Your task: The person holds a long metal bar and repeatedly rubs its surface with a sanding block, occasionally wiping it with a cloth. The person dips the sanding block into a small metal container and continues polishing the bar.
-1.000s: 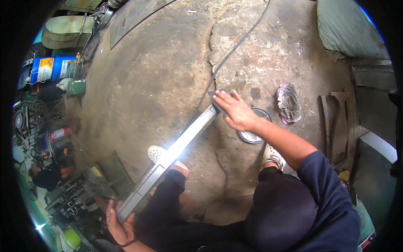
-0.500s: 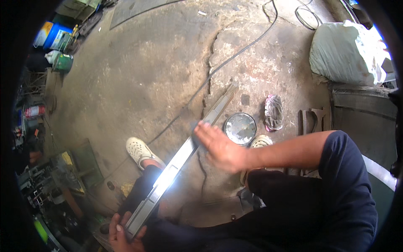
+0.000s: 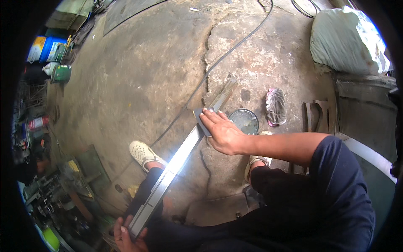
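A long, shiny metal bar (image 3: 170, 170) with raised strips along it slants from the lower left up across my legs. My left hand (image 3: 128, 235) is closed around its near end, the fingers on one side and the thumb on the other. Toward the far end, my right hand (image 3: 224, 134) presses a dark grey piece of sandpaper (image 3: 200, 119) flat onto the bar with outstretched fingers. Beyond that hand the bar looks dull and brownish. A round container of liquid (image 3: 244, 121) stands on the floor, partly behind my right hand and forearm.
A crumpled plastic packet (image 3: 276, 107) lies right of the container. A black cable (image 3: 226, 54) crosses the concrete floor. At the far right sits a large pale sack (image 3: 348, 42). Buckets (image 3: 51, 48) and cluttered machine parts (image 3: 54, 193) line the left side.
My right hand has slid a little up the bar with the sandpaper. The left hand keeps its hold on the near end. The whole view has shifted slightly.
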### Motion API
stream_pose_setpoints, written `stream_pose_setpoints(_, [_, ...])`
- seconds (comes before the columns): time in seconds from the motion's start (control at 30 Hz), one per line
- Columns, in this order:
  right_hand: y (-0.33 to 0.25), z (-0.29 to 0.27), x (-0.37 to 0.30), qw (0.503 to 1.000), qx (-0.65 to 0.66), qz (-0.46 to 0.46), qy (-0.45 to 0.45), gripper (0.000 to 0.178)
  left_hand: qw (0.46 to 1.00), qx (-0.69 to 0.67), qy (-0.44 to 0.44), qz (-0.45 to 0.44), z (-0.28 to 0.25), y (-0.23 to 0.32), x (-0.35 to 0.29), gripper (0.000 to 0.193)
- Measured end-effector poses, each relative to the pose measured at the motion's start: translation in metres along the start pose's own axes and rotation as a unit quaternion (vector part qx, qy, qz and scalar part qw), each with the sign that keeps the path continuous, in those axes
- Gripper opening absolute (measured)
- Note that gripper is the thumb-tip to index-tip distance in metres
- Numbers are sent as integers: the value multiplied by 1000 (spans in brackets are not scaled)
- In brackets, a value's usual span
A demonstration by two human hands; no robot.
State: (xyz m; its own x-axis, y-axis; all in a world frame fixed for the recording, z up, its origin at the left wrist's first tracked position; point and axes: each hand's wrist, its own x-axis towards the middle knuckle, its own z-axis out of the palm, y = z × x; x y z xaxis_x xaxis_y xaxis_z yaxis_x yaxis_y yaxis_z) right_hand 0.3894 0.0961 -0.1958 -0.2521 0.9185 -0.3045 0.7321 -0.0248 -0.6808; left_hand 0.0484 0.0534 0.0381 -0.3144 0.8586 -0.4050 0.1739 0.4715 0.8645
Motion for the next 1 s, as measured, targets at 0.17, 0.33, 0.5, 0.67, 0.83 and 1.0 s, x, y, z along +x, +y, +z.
stream_pose_setpoints(0.17, [-36, -5, -22, 995, -11, -84, -48, 70, 1000, -10, 1, 0, -4, -4, 0, 40])
stream_pose_setpoints(0.33, [-9, -12, 4, 998, -7, 18, -58, 71, 1000, -15, -1, 10, -9, -5, -2, 38])
stream_pose_setpoints(0.5, [15, -8, 3, 998, -25, -18, -47, 73, 1000, -9, 5, 1, -3, -4, -2, 39])
stream_pose_setpoints(0.67, [-23, -5, -9, 994, -54, -88, -44, 66, 1000, -2, 11, 13, -8, -9, -1, 39])
stream_pose_setpoints(0.83, [35, -23, 16, 999, -32, 15, -28, 66, 1000, -14, -7, 12, -4, -6, -1, 39])
stream_pose_setpoints(1.0, [0, 6, -4, 996, -38, -77, -22, 66, 1000, -3, 18, 5, -5, -6, -1, 39])
